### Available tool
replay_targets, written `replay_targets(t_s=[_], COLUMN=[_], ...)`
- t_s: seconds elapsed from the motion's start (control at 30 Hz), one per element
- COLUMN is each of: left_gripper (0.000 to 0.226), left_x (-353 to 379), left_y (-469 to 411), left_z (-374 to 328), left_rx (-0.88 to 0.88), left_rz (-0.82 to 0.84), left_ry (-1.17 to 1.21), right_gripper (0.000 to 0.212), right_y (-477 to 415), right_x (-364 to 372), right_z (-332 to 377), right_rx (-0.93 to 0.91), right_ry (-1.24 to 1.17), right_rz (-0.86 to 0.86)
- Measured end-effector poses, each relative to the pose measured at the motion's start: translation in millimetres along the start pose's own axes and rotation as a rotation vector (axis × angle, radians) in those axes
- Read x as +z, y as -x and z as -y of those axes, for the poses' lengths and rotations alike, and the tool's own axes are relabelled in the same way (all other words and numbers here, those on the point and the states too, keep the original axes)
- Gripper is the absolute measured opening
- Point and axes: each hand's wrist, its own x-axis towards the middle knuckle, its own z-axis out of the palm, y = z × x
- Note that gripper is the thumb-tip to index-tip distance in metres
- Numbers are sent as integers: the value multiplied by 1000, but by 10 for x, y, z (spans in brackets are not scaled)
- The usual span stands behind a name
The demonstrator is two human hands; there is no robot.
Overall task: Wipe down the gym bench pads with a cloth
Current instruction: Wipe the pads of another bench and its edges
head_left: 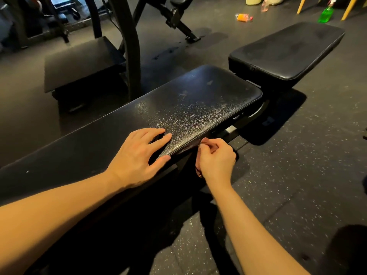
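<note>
A long black bench pad [188, 100] runs from the lower left to the middle, its surface glistening with wet speckles. My left hand [139, 155] rests flat on its top with fingers spread, the thumb at the near edge. My right hand [216, 159] grips a dark reddish cloth [207, 142] and presses it against the pad's near side edge. Most of the cloth is hidden inside the fist. A shorter black seat pad [286, 50] lies beyond, at the upper right.
A green spray bottle [325, 14] and an orange packet [243, 17] lie on the speckled rubber floor at the back right, beside yellow chair legs [349, 8]. Dark machine frames [131, 46] and a low platform [83, 64] stand behind the bench at left.
</note>
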Motion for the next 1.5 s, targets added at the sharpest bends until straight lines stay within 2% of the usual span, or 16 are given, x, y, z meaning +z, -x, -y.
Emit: replay_targets(t_s=[0.17, 0.33, 0.43, 0.5, 0.6, 0.67, 0.83, 0.93, 1.0, 1.07, 1.17, 1.2, 1.3, 1.37, 1.43, 1.5], left_gripper=[60, 60, 60, 60, 61, 61, 61, 61, 60, 60, 60, 60, 60, 60, 61, 61], left_x=[-11, -14, -10, -22, -17, -12, -19, -10, -1, -4, -3, -6, -7, -10, -22, -19], left_y=[-6, -7, -10, -9, -6, -4, -8, -15, -21, -15, -12, -15, -25, -19, -14, -13], left_z=[-9, -12, -18, -15, -21, -25, -28, -24, -18, -27, -36, -40, -44, -31, -46, -49], left_rx=[-7, -13, -13, -15, -7, -4, -14, -7, -8, -15, -14, -9, -10, -15, -24, -16], left_rz=[8, 19, 20, 24, 8, 6, 11, 5, 4, 12, 3, -2, -1, 10, 18, 17], left_ry=[0, -14, -6, -6, -11, -11, -4, -10, -12, -13, -12, -8, -10, -14, -4, -8], right_gripper=[12, 11, 11, 8, 6, 4, 5, 12, 11, 9, 11, 12, 12, 9, 9, 11], right_y=[414, 25, 400, 370, -61, -90, 367, -288, -572, -344, 323, 270, -535, -746, -317, 184], right_x=[145, 20, 180, 157, -2, -24, 186, 40, -62, 68, 239, 197, -28, -91, 58, 158], right_z=[26, -58, 8, -21, -89, -118, -145, -224, -251, -248, -255, -275, -256, -220, -162, -202], right_rx=[-228, -26, -274, -335, -91, -16, -369, -238, -171, -216, -465, -486, -296, -216, -324, -520], right_ry=[42, 7, 58, 80, 6, -77, -11, 2, -61, -73, -7, 16, 6, -55, -21, 33], right_rz=[232, 7, 195, 234, -3, -66, 157, -138, -248, -255, 35, 61, -236, -332, -242, 16])
